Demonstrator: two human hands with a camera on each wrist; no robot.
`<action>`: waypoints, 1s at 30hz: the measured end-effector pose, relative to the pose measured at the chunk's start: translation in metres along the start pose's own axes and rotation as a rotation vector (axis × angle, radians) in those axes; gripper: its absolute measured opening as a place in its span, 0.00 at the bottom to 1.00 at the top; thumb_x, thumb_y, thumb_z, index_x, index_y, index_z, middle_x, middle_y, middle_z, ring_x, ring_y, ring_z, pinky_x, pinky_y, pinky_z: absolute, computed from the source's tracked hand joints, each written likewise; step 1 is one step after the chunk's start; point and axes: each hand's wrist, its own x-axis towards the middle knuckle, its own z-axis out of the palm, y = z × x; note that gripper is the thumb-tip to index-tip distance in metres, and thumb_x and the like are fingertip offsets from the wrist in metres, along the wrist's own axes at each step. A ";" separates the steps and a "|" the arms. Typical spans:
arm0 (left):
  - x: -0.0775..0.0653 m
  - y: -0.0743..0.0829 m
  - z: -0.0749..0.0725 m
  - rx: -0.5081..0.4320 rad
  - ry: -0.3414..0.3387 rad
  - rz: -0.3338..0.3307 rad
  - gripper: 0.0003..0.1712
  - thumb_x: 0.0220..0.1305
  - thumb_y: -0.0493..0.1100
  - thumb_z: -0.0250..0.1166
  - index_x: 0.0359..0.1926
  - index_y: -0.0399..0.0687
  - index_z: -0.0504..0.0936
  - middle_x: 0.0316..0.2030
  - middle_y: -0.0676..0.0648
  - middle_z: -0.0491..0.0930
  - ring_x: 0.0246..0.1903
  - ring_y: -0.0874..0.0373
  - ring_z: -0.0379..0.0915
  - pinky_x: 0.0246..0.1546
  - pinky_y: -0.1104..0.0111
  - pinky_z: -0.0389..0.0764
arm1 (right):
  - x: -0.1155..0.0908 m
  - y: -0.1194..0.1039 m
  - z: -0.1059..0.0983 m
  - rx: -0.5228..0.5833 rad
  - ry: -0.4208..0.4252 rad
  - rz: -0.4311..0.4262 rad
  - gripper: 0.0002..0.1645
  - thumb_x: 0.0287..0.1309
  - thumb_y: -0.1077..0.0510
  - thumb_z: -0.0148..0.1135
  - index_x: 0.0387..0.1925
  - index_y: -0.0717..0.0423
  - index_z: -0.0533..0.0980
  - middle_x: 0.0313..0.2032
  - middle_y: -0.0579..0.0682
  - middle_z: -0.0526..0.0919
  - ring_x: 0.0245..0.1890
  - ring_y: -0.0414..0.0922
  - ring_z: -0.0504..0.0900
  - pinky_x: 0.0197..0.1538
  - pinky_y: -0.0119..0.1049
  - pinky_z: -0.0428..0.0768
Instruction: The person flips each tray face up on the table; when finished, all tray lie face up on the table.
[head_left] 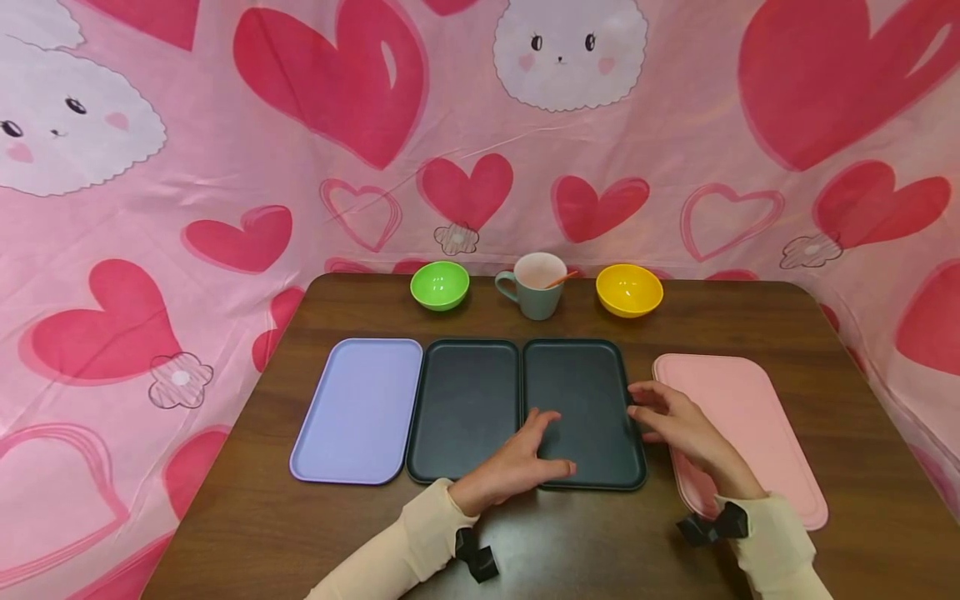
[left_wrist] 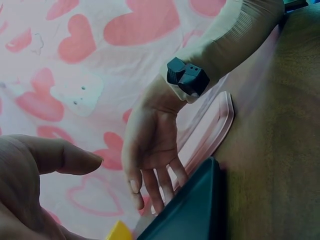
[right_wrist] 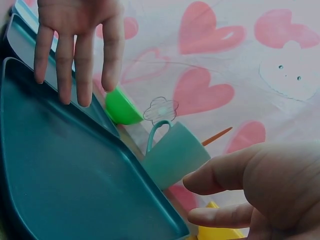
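Note:
Two dark green trays lie side by side in the head view. Over the near left part of the right dark tray (head_left: pixel 581 400) hovers my left hand (head_left: pixel 510 468), thumb and fingers spread apart, holding nothing. My right hand (head_left: pixel 684 427) is at that tray's right edge, its fingers lightly bent with nothing between them. Beneath the right wrist lies a pink tray (head_left: pixel 738 400), set at a slant. The left dark tray (head_left: pixel 465 408) sits against the right one. In the right wrist view, the left hand's fingers (right_wrist: pixel 84 70) extend over the dark trays.
A lavender tray (head_left: pixel 358 408) lies left of the dark ones. Along the back of the wooden table (head_left: pixel 247 533) stand a green bowl (head_left: pixel 440 287), a teal mug (head_left: pixel 537 298) with an orange stick (head_left: pixel 564 279) in it, and a yellow bowl (head_left: pixel 630 292). A pink heart-print cloth (head_left: pixel 517 133) hangs behind.

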 end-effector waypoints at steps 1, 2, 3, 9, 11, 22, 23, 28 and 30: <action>0.000 0.000 0.000 0.009 0.002 0.004 0.44 0.62 0.48 0.65 0.75 0.46 0.57 0.80 0.36 0.38 0.79 0.40 0.39 0.73 0.41 0.54 | -0.001 0.000 -0.001 0.000 0.000 -0.005 0.32 0.70 0.58 0.56 0.68 0.72 0.61 0.63 0.75 0.70 0.56 0.62 0.80 0.45 0.45 0.87; 0.001 0.001 0.000 0.021 0.003 0.010 0.44 0.62 0.48 0.65 0.75 0.46 0.58 0.80 0.36 0.39 0.79 0.40 0.40 0.73 0.41 0.54 | -0.001 0.000 -0.002 0.001 0.005 -0.008 0.32 0.70 0.58 0.56 0.68 0.72 0.61 0.63 0.75 0.70 0.56 0.61 0.81 0.45 0.45 0.87; 0.001 0.001 0.000 0.032 0.005 0.015 0.44 0.61 0.49 0.65 0.75 0.46 0.58 0.80 0.36 0.40 0.79 0.40 0.40 0.73 0.41 0.54 | -0.002 -0.001 -0.003 0.001 0.008 -0.015 0.32 0.70 0.58 0.56 0.68 0.72 0.61 0.63 0.75 0.70 0.55 0.61 0.81 0.45 0.45 0.87; -0.001 0.006 0.000 0.117 0.024 0.052 0.44 0.61 0.50 0.65 0.75 0.47 0.58 0.80 0.37 0.42 0.79 0.41 0.43 0.73 0.41 0.56 | -0.011 -0.003 -0.015 -0.015 0.064 -0.056 0.32 0.71 0.58 0.56 0.68 0.71 0.61 0.63 0.75 0.70 0.54 0.53 0.83 0.44 0.43 0.87; -0.003 0.008 0.001 0.162 0.040 0.073 0.44 0.61 0.51 0.65 0.75 0.49 0.59 0.80 0.38 0.43 0.79 0.41 0.45 0.72 0.41 0.58 | -0.013 -0.003 -0.020 -0.029 0.097 -0.071 0.31 0.71 0.57 0.56 0.67 0.71 0.62 0.63 0.75 0.70 0.50 0.40 0.84 0.44 0.39 0.87; -0.006 0.018 0.018 0.314 0.102 0.204 0.43 0.62 0.55 0.65 0.75 0.56 0.59 0.80 0.42 0.46 0.79 0.46 0.46 0.70 0.44 0.64 | -0.026 0.009 -0.049 -0.105 0.255 -0.160 0.28 0.70 0.58 0.58 0.65 0.70 0.66 0.59 0.64 0.77 0.42 0.16 0.75 0.41 0.23 0.83; -0.006 0.019 0.020 0.317 0.104 0.213 0.43 0.62 0.55 0.66 0.75 0.56 0.59 0.80 0.42 0.46 0.79 0.46 0.46 0.70 0.45 0.64 | -0.027 0.011 -0.052 -0.108 0.270 -0.168 0.28 0.69 0.59 0.59 0.64 0.70 0.66 0.56 0.54 0.80 0.42 0.17 0.76 0.41 0.23 0.83; 0.000 0.023 0.033 0.355 0.112 0.246 0.44 0.62 0.54 0.67 0.75 0.55 0.59 0.80 0.43 0.46 0.79 0.46 0.46 0.70 0.47 0.66 | -0.031 0.020 -0.063 -0.112 0.328 -0.198 0.28 0.68 0.59 0.61 0.62 0.72 0.67 0.44 0.16 0.71 0.41 0.16 0.77 0.39 0.20 0.81; 0.003 0.023 0.038 0.380 0.115 0.263 0.44 0.61 0.53 0.68 0.75 0.54 0.59 0.80 0.42 0.47 0.78 0.45 0.47 0.69 0.47 0.67 | -0.031 0.023 -0.068 -0.115 0.351 -0.205 0.26 0.67 0.60 0.61 0.60 0.72 0.68 0.43 0.12 0.71 0.41 0.15 0.76 0.38 0.18 0.80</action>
